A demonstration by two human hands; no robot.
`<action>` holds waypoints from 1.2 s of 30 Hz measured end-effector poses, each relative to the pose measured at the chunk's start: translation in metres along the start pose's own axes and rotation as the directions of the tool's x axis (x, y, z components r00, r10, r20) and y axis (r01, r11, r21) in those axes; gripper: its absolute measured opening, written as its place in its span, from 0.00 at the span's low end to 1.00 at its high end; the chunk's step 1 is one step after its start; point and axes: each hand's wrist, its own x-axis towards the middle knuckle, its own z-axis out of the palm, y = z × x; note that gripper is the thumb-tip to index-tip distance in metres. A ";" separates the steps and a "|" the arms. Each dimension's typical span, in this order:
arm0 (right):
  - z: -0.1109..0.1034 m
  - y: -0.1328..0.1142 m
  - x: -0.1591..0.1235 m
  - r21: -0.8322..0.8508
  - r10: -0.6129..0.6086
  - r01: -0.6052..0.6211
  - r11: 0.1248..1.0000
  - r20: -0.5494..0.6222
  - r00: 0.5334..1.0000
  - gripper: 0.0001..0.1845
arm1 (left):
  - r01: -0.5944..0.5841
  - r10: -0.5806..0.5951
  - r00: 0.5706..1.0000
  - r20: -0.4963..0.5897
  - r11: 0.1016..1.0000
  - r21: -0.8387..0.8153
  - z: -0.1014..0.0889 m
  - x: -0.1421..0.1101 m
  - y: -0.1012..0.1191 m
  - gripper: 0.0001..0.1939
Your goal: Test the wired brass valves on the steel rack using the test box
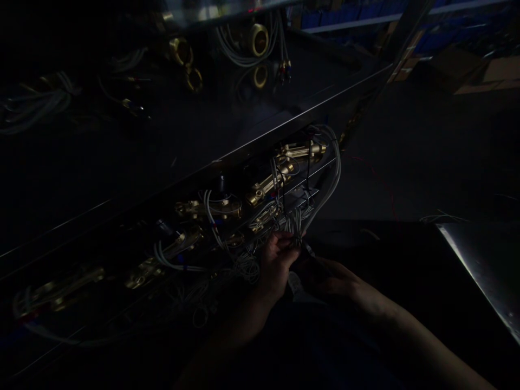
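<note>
The scene is very dark. My left hand (pixel 276 260) is closed around a bundle of grey cables (pixel 320 189) that hang from the lower shelf of a metal rack. My right hand (pixel 329 279) sits just to the right of it, fingers curled near the same cables; what it holds is hidden in shadow. Several brass fittings (pixel 268 184) with cables attached lie in a row on the lower shelf (pixel 320 162), just above and left of my hands.
The rack's dark top surface (pixel 203 119) carries brass rings (pixel 260 39) and coiled grey cable (pixel 36 103). A shiny metal table corner (pixel 479 260) stands at the right. Blue crates (pixel 333 16) and cardboard boxes (pixel 487 70) sit at the far back.
</note>
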 end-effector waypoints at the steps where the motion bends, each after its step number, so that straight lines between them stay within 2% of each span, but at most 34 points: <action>1: 0.002 -0.001 0.000 0.044 0.030 -0.029 0.999 -0.006 1.000 0.21 | -0.001 0.001 1.000 -0.001 1.000 -0.006 0.000 0.000 0.000 0.15; 7: 0.008 -0.007 -0.002 0.248 0.112 -0.113 0.962 0.022 0.994 0.23 | 0.013 -0.013 1.000 -0.019 0.999 -0.036 0.000 -0.001 -0.001 0.12; 11: 0.012 -0.009 -0.002 0.329 0.109 -0.121 0.936 0.055 0.993 0.21 | -0.049 0.052 0.997 -0.050 0.997 0.062 -0.002 -0.001 -0.002 0.10; 15: 0.013 -0.007 -0.001 0.331 0.144 -0.140 0.933 0.014 0.990 0.19 | -0.123 0.126 0.992 0.001 0.967 0.224 -0.006 -0.002 0.000 0.06; 20: 0.016 -0.001 0.004 0.284 0.168 -0.129 0.950 -0.119 0.979 0.21 | -0.178 0.180 0.983 0.029 0.915 0.363 -0.007 -0.005 -0.002 0.03; 26: 0.024 -0.008 0.006 0.296 0.155 -0.121 0.948 -0.096 0.983 0.16 | -0.207 0.212 0.976 0.041 0.866 0.455 -0.011 -0.006 -0.005 0.01; 31: 0.029 -0.001 0.012 0.276 0.124 -0.076 0.958 -0.161 0.979 0.18 | -0.154 0.177 0.984 -0.020 0.900 0.408 -0.008 -0.007 -0.001 0.02; 34: 0.031 0.006 0.015 0.282 0.070 -0.029 0.959 -0.136 0.988 0.21 | -0.070 0.093 0.993 -0.076 0.961 0.266 -0.004 -0.007 -0.001 0.08; 36: 0.027 0.006 0.016 0.285 0.012 0.037 0.958 -0.168 0.986 0.22 | -0.011 0.030 0.993 -0.117 0.987 0.159 -0.004 -0.009 -0.001 0.15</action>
